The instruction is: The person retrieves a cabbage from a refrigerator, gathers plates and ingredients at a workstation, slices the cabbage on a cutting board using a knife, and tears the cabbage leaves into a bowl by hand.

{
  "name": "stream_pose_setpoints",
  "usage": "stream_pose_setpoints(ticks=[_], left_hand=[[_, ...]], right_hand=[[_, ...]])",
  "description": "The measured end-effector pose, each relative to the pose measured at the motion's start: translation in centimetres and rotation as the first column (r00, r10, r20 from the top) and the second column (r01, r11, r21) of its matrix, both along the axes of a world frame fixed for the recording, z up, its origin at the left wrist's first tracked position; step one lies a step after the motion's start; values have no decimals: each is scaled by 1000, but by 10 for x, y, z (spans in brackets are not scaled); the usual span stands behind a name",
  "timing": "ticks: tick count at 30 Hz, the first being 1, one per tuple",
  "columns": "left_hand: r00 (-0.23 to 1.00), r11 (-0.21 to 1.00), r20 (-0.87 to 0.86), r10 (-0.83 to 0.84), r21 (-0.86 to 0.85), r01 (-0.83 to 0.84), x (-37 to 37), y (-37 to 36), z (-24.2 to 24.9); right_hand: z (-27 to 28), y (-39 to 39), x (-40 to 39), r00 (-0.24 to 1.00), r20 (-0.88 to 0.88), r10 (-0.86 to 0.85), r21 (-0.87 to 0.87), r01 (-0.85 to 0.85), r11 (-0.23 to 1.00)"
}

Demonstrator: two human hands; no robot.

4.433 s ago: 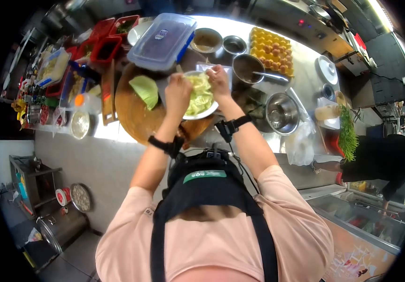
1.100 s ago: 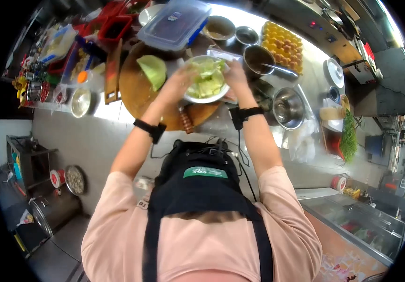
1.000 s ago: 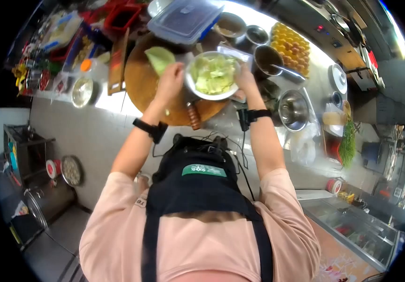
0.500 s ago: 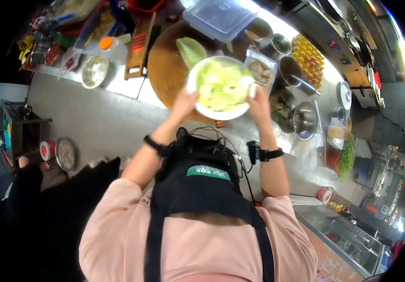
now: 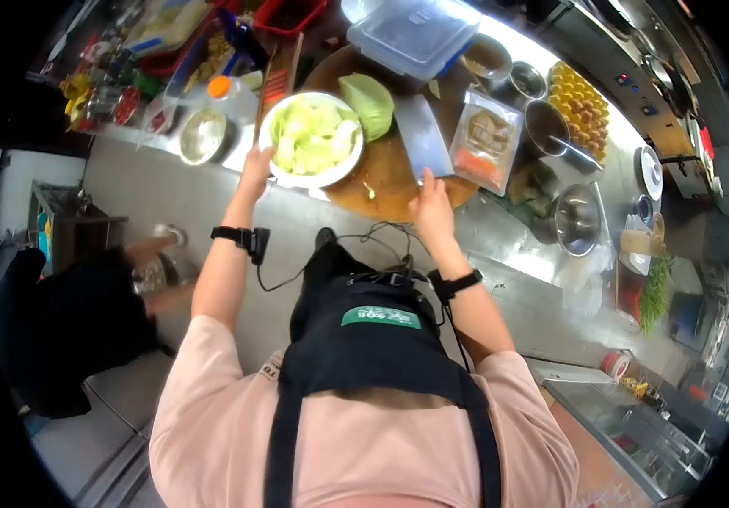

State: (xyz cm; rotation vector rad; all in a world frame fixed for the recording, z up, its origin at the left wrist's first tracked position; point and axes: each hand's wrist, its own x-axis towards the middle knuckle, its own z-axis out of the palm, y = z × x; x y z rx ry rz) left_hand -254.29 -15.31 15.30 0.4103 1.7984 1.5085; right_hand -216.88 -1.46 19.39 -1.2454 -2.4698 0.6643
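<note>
A white bowl [image 5: 328, 178] full of cut pale-green cabbage [image 5: 314, 134] sits at the left side of the round wooden chopping board [image 5: 386, 182]. My left hand [image 5: 256, 168] grips the bowl's near-left rim. On the board lies a cleaver [image 5: 422, 131], blade pointing away from me. The fingers of my right hand [image 5: 432, 210] are closed at its handle, which they mostly cover. Between bowl and cleaver rests a larger piece of cabbage [image 5: 368, 105]. A clear packet with brown and orange contents [image 5: 485, 142] is right of the blade.
A lidded plastic box [image 5: 414, 38] stands behind the board. Metal pots, a steel bowl [image 5: 577, 220] and egg trays [image 5: 579, 106] line the right. To the left are a metal bowl [image 5: 203, 137] and an orange-capped jar [image 5: 227, 95]. Another person [image 5: 77, 326] is low at left.
The bowl has moved left, from the board's front to its left side. My right hand has let go of it and closed at the cleaver's handle. The other person's arms now show.
</note>
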Motion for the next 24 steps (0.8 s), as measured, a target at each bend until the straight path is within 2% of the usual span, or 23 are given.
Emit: stream_pose_setpoints(ticks=[3,7,8,9,10,11,13,15,17,18,19,20,21,23,24], left_hand=[[989,989,17,-146,-8,146,-27,27,-3],[979,983,-110,-170,54,177,-57,62,-33],[977,980,-96,-188,53,194,-58,68,-34],[971,984,-166,-171,27,178,-57,72,-31],[959,987,-238,-152,8,158,-56,78,-25],[960,985,-229,-162,18,171,-59,85,-22],[937,987,-312,-158,-66,145,-63,92,-17],[924,978,-322,-207,-103,183,-73,95,-13],[910,969,-339,-241,-136,206,-79,100,-10],[943,967,-224,-248,-114,227,-80,97,-8],[961,966,-111,-253,-89,244,-81,96,-5],[952,960,-134,-276,-81,267,-79,92,3],[932,944,-178,-315,-160,289,-76,90,18],[946,948,-92,-312,-92,304,-83,89,-7],[944,945,-86,-319,-98,311,-82,87,-4]], right_hand=[[-5,8,11,998,6,-55,66,54,996],[-10,3,6,986,82,-147,101,139,985],[-12,1,1,980,107,-170,109,159,981],[-11,-4,-7,975,124,-185,106,173,979],[-9,-3,-15,969,121,-215,182,192,964],[-5,3,-26,963,112,-244,264,208,942],[16,19,-67,982,-55,-180,244,188,951],[23,46,-113,962,-215,-165,24,175,984],[10,77,-160,931,-246,-270,-153,237,959],[1,87,-175,932,-242,-268,-153,236,959],[-7,97,-188,926,-159,-341,-228,302,926],[-5,102,-200,911,-75,-406,-296,369,881],[-2,104,-205,910,-82,-406,-298,367,881],[8,104,-196,883,-335,-330,-371,198,907],[24,103,-189,846,-358,-395,-508,178,843]])
